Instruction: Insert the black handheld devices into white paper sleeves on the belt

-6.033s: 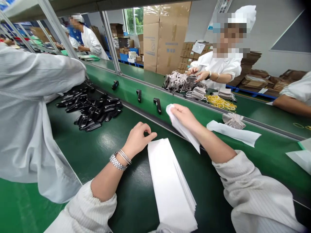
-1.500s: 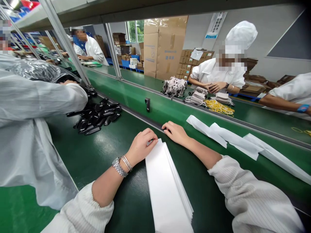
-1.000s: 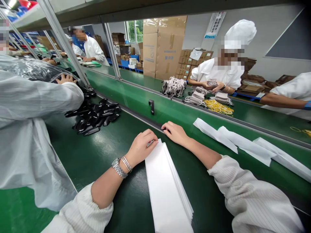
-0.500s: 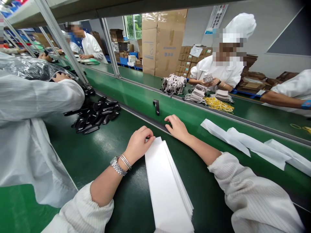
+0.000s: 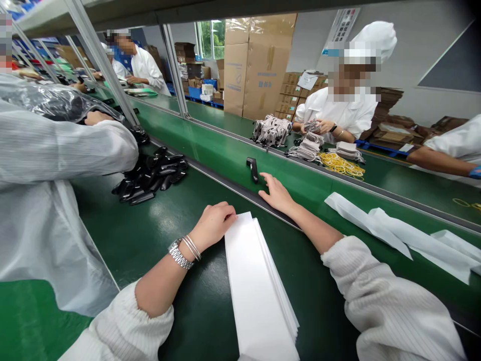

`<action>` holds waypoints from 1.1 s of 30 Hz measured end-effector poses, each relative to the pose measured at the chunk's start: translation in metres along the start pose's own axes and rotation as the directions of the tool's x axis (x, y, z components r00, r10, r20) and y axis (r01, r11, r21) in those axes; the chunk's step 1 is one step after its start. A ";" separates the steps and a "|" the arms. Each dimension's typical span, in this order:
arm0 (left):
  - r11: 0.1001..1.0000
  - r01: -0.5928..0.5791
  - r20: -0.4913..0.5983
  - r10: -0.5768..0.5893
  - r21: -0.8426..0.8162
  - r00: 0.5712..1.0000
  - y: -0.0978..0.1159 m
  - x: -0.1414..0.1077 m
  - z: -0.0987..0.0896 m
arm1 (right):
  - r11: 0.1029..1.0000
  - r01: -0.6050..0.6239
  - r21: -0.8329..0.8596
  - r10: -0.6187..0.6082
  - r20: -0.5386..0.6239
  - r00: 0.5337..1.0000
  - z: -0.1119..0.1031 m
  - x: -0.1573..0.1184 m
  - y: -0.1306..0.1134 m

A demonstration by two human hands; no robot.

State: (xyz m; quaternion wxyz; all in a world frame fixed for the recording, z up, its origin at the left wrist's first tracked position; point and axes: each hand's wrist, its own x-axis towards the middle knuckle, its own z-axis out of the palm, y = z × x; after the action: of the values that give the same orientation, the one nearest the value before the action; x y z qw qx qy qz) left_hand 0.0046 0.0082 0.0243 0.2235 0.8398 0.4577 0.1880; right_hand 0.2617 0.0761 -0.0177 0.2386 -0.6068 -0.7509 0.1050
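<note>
A stack of long, flat white sleeves (image 5: 255, 286) lies on the dark green table in front of me. My left hand (image 5: 214, 223) has its fingers pinched at the top left corner of the stack. Beyond it, my right hand (image 5: 277, 194) reaches over the green conveyor belt with fingers apart and nothing in them. Just past those fingertips a black handheld device (image 5: 252, 169), slim and bent at one end, rests on the belt; a small gap seems to separate them.
More white sleeves (image 5: 409, 238) lie on the belt at right. Black devices (image 5: 152, 175) are heaped at left beside a co-worker's sleeve (image 5: 67, 145). Across the belt, a co-worker (image 5: 338, 110) handles grey corded bundles near yellow bands (image 5: 341, 165). Metal posts (image 5: 175, 70) rise from the line.
The black device and the loose white sleeves have shifted right along the belt. My right hand has moved slightly up and right, closer to the device. The left hand stays at the stack's corner.
</note>
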 end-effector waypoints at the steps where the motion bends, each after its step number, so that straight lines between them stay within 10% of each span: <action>1: 1.000 -0.013 -0.006 0.013 0.011 1.000 0.000 0.000 0.001 | 1.000 0.001 -0.012 -0.001 0.004 1.000 0.000 0.002 0.000; 12: 0.989 0.122 -0.047 -0.118 0.079 0.992 -0.001 -0.005 0.005 | 0.988 -0.037 -0.152 0.036 -0.013 0.999 0.001 0.011 0.009; 26: 0.998 -0.035 -0.071 0.038 0.051 0.997 0.001 -0.002 0.007 | 0.973 -0.150 -0.177 0.130 -0.118 0.984 0.004 0.012 0.026; 33: 0.995 -0.081 -0.101 0.074 -0.059 0.992 0.005 -0.002 0.007 | 0.820 -0.326 0.471 0.377 -0.016 0.926 0.003 0.022 0.022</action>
State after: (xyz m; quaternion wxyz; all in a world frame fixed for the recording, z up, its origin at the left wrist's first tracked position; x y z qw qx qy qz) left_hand 0.0103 0.0028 0.0208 0.2194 0.8392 0.4291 0.2521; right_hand 0.2757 0.1026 -0.0255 0.3923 -0.6656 -0.5653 0.2891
